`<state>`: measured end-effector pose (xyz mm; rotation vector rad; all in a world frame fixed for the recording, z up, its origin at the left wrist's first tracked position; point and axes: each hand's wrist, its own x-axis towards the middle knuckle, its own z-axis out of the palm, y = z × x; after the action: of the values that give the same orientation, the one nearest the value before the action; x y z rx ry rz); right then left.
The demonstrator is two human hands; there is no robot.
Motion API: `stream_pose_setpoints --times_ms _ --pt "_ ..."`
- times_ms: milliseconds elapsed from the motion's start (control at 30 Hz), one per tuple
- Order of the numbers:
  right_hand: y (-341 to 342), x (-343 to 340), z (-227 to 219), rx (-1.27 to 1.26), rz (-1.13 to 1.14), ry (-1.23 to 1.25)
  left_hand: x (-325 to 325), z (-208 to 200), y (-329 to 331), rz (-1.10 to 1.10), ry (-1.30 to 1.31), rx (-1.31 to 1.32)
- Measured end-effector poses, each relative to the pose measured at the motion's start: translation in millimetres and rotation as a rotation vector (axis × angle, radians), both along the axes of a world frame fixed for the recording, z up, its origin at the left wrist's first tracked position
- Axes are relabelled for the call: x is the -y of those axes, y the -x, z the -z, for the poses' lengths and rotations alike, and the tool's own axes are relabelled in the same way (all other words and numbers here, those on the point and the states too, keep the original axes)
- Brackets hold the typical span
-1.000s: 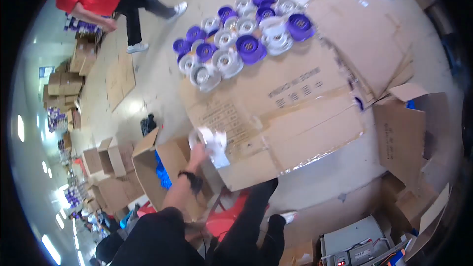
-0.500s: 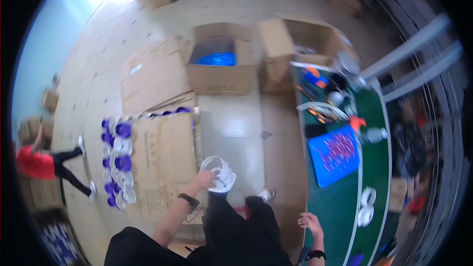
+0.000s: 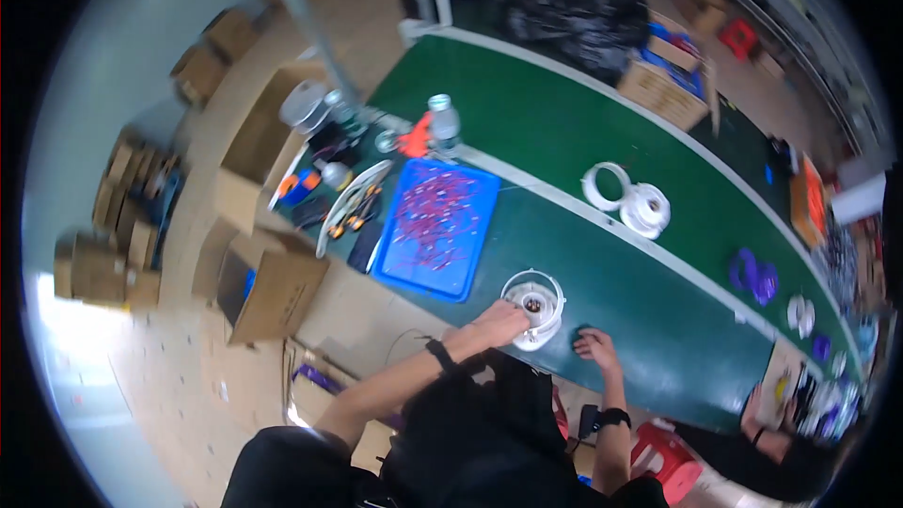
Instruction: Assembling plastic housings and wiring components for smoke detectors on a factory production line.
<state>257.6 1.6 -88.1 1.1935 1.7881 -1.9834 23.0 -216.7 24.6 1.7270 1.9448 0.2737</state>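
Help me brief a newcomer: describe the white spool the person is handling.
On the long green table, right of the blue tray, the white spool sits at the near edge. Unlike the other white spools farther back, the left hand is on it.

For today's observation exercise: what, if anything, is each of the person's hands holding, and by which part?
The left hand grips the white spool by its near rim, on the green table. The right hand holds nothing; it rests on the table edge.

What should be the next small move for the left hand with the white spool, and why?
Probably let go of the white spool and draw the left hand back: the spool appears to rest on the green table near its front edge, beside the blue tray, while the right hand lies flat beside it.
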Motion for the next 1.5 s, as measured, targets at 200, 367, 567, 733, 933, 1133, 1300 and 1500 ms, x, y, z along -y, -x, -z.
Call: stream_pose_setpoints --times_ms 200,367,567,733,933,1133,1300,1500 --pt "26.6 33.1 -10.9 -0.001 0.041 0.013 -78.8 43.9 14.8 0.122 -0.089 -0.253" --pt "59.1 46.2 -20.8 0.011 -0.019 -0.104 -69.3 54.7 57.9 0.039 0.020 -0.137" --pt "102.7 48.6 -47.6 -0.125 -0.047 -0.179 -26.3 49.2 86.2 -0.103 -0.087 0.188" --pt "133.9 40.3 -39.9 -0.180 -0.043 -0.271 -25.7 63.3 94.5 0.049 -0.435 0.095" --pt "143.5 20.5 -28.5 -0.102 -0.211 -0.190 -12.7 78.0 95.4 -0.103 -0.487 0.101" --pt "148.6 16.7 -13.7 -0.115 -0.532 -0.551 -17.2 88.3 75.9 -0.149 -0.308 0.082" --pt "150.9 31.4 -22.6 -0.095 -0.539 -0.769 -8.0 84.9 79.6 -0.270 -0.173 0.240" --pt "145.7 36.4 -22.0 -0.193 -0.264 -0.750 13.0 61.2 102.2 -0.410 -0.190 0.363"
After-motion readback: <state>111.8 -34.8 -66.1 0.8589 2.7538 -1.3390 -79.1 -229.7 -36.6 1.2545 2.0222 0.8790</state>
